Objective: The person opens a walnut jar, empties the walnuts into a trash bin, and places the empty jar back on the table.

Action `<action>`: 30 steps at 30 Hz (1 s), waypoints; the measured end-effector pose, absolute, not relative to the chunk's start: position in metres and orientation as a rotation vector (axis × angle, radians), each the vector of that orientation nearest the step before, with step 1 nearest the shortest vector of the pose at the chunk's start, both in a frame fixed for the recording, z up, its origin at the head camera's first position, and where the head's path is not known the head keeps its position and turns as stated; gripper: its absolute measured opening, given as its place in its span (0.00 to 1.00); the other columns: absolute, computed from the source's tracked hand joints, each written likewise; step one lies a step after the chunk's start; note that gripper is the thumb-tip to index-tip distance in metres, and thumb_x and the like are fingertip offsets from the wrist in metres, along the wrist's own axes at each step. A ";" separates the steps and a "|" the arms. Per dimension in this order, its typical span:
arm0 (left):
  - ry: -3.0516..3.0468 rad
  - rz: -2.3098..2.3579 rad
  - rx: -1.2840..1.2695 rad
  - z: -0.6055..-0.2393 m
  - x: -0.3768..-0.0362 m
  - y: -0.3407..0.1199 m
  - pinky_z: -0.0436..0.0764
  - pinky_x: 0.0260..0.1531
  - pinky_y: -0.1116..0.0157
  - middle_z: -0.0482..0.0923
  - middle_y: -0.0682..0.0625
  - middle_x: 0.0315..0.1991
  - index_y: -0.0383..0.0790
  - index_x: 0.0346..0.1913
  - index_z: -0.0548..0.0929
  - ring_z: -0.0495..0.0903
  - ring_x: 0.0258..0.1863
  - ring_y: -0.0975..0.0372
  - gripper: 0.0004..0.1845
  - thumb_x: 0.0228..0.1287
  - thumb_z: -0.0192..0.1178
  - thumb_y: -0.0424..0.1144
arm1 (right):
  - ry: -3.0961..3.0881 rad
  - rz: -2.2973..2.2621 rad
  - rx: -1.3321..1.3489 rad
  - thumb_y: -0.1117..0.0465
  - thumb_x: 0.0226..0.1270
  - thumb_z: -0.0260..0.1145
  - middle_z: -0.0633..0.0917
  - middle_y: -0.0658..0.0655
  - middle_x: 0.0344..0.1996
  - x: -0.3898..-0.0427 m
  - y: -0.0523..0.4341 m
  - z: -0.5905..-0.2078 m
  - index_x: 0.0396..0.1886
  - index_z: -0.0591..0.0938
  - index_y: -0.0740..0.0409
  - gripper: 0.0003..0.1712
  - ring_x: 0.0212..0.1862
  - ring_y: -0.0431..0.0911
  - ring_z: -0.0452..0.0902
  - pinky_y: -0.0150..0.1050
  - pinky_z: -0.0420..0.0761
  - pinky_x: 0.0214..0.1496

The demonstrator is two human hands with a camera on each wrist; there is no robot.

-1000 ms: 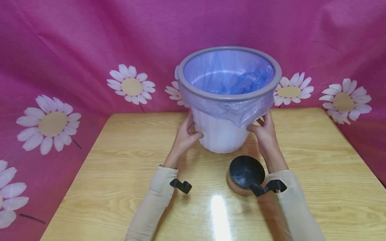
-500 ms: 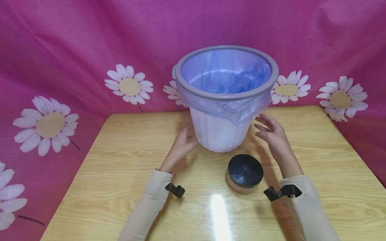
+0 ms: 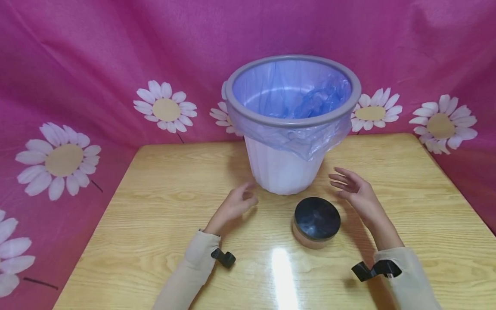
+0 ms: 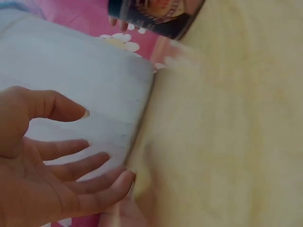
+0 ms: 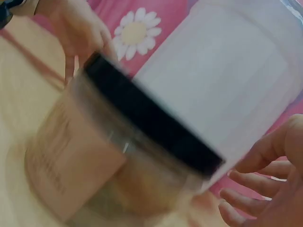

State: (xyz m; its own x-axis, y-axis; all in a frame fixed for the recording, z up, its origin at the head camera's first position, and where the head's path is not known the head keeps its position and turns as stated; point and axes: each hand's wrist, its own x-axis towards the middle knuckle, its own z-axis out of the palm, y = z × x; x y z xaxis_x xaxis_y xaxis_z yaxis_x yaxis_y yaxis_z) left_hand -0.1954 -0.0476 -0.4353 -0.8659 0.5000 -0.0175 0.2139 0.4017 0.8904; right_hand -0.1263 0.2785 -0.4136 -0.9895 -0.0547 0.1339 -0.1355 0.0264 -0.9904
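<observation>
A white trash can point(image 3: 284, 168) with a grey rim stands at the back of the table, lined with a translucent blue bag point(image 3: 306, 142) folded over its edge. In front of it sits a round jar point(image 3: 317, 221) with a black lid; the right wrist view shows its clear wall and a peach label point(image 5: 78, 161). My left hand point(image 3: 234, 204) is off the can's lower left side, fingers loosely bent and holding nothing. To the right of the can and jar, my right hand point(image 3: 358, 191) hovers with relaxed, spread fingers, also holding nothing.
The wooden table point(image 3: 174, 185) reaches back to a pink cloth point(image 3: 116, 51) printed with white daisies. Black camera mounts point(image 3: 224, 258) are strapped on both sleeves. A bright light reflection lies on the tabletop near the front.
Both hands have let go of the trash can and drawn back toward the front, the right one also moving outward. The can now stands by itself; the jar has stayed in place.
</observation>
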 end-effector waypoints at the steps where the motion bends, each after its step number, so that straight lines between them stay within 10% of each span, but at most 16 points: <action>1: 2.362 1.447 0.648 -0.437 -0.193 -0.047 0.72 0.60 0.53 0.69 0.32 0.62 0.26 0.66 0.66 0.72 0.59 0.43 0.27 0.64 0.55 0.29 | -2.218 2.129 0.238 0.82 0.63 0.51 0.81 0.37 0.48 -0.123 0.281 -0.416 0.66 0.69 0.57 0.32 0.50 0.31 0.77 0.26 0.79 0.47; 16: 2.088 1.557 1.054 -0.443 -0.156 -0.013 0.70 0.63 0.57 0.67 0.37 0.65 0.31 0.68 0.65 0.69 0.64 0.47 0.37 0.56 0.69 0.33 | -2.249 2.319 0.882 0.87 0.58 0.51 0.65 0.44 0.70 -0.088 0.305 -0.447 0.74 0.49 0.71 0.44 0.68 0.34 0.61 0.28 0.74 0.56; 30: 2.141 1.641 1.277 -0.449 -0.146 0.032 0.70 0.62 0.68 0.69 0.47 0.65 0.40 0.69 0.64 0.69 0.62 0.65 0.52 0.38 0.81 0.35 | -2.396 2.150 0.597 0.78 0.44 0.75 0.69 0.50 0.67 -0.077 0.274 -0.469 0.73 0.58 0.65 0.55 0.67 0.35 0.62 0.23 0.61 0.65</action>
State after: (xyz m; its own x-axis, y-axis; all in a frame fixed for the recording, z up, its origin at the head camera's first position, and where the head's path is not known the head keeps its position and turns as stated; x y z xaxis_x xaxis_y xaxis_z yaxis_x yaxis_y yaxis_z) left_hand -0.1465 0.0319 -0.4490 -0.6236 0.6963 0.3554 0.5242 0.0352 0.8509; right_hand -0.0766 0.2736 -0.4685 -0.9251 -0.3522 0.1419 -0.1791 0.0753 -0.9809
